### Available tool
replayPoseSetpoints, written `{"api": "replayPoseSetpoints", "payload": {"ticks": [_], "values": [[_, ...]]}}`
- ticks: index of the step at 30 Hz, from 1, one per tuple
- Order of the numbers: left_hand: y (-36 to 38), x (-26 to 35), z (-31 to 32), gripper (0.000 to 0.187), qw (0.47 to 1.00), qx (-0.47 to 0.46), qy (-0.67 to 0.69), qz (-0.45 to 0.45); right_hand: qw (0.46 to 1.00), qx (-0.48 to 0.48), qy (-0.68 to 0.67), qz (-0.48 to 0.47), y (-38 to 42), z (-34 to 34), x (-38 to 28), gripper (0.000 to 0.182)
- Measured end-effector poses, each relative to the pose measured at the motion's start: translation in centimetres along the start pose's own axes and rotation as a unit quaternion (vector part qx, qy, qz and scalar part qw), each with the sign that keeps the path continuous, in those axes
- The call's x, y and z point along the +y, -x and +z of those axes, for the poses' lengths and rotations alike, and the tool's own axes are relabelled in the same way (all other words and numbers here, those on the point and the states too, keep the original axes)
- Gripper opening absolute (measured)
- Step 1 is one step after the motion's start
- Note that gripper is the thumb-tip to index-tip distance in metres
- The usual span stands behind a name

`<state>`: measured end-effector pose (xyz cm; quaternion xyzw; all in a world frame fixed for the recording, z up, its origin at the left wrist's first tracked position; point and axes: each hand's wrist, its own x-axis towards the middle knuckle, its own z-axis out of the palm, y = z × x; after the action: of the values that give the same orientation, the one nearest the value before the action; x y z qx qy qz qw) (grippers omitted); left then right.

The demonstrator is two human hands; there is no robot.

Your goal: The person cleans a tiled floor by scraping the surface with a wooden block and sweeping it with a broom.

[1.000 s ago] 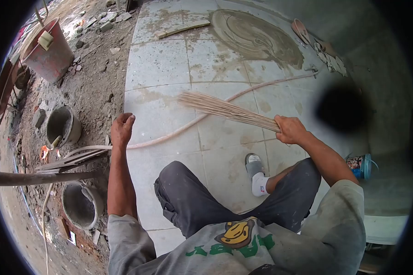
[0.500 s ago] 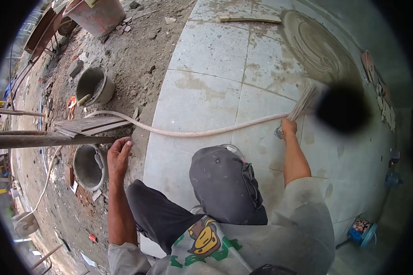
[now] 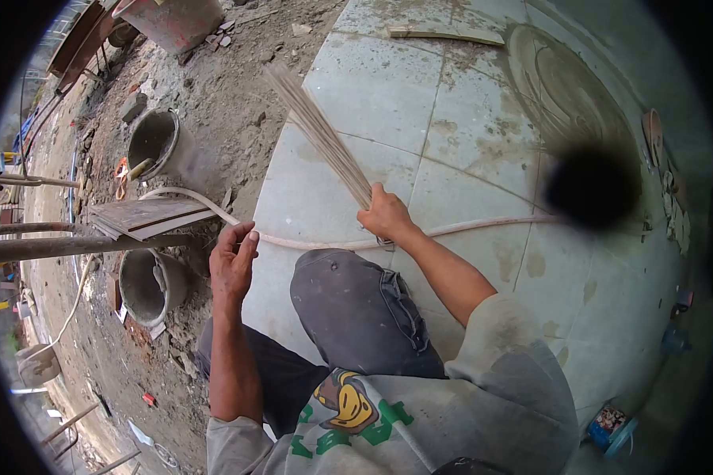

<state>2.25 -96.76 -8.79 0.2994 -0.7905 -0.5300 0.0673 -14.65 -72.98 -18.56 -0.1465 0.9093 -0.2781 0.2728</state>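
My right hand (image 3: 388,214) is closed around the base of a stick broom (image 3: 325,138), a bundle of thin sticks. The bristles point up and left, over the edge where the tiles (image 3: 380,87) meet the dirt. My left hand (image 3: 234,249) is raised near a pale hose (image 3: 293,240), with fingers curled, thumb out and apart, and nothing visible in it. Wet grey mortar (image 3: 570,87) is smeared on the tiles at the upper right.
Two mortar buckets (image 3: 184,154) (image 3: 174,289) stand on the dirt at left, with stacked boards (image 3: 150,215) and a metal pole (image 3: 79,247) between them. A wood strip (image 3: 448,34) lies on the tiles. A blue container (image 3: 606,423) sits at the lower right.
My right hand has swung left with the broom, from the right-hand tiles to the tile edge. My left hand has shifted slightly right. The view has moved a little.
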Motion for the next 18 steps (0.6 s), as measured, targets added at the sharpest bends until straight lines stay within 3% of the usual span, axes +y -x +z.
{"api": "replayPoseSetpoints", "payload": {"ticks": [4,5,7,9,11,14,16,18], "values": [[0.2,-0.3,0.0,0.033,1.000,0.011,0.011,0.017,0.951,0.209,-0.111,0.198,6.6,-1.9,8.7,0.041],[0.4,-0.5,-0.3,0.034,1.000,0.002,0.027,0.012,0.950,0.209,-0.111,0.205,7.4,-0.9,9.5,0.041],[1.0,-1.7,-0.6,0.033,0.998,0.019,0.067,-0.006,0.870,0.318,-0.215,0.308,7.2,2.2,11.5,0.045],[1.9,-1.1,-0.9,0.033,0.998,0.028,0.062,-0.011,0.908,0.189,-0.177,0.330,5.4,7.9,10.7,0.052],[2.2,-0.1,-1.2,0.033,0.998,0.016,0.064,-0.013,0.974,0.012,-0.085,0.209,4.1,10.4,5.3,0.061],[2.3,1.1,-1.0,0.033,0.996,0.020,0.082,0.007,0.966,-0.244,0.077,-0.025,-1.7,7.8,-3.3,0.060],[2.1,2.5,-1.4,0.032,0.998,0.023,0.053,0.028,0.955,-0.217,0.134,-0.154,-3.3,7.5,-7.5,0.055],[3.0,3.1,-2.1,0.032,0.996,0.048,0.065,0.027,0.971,-0.184,0.077,-0.128,-1.8,6.3,-8.1,0.053]]}}
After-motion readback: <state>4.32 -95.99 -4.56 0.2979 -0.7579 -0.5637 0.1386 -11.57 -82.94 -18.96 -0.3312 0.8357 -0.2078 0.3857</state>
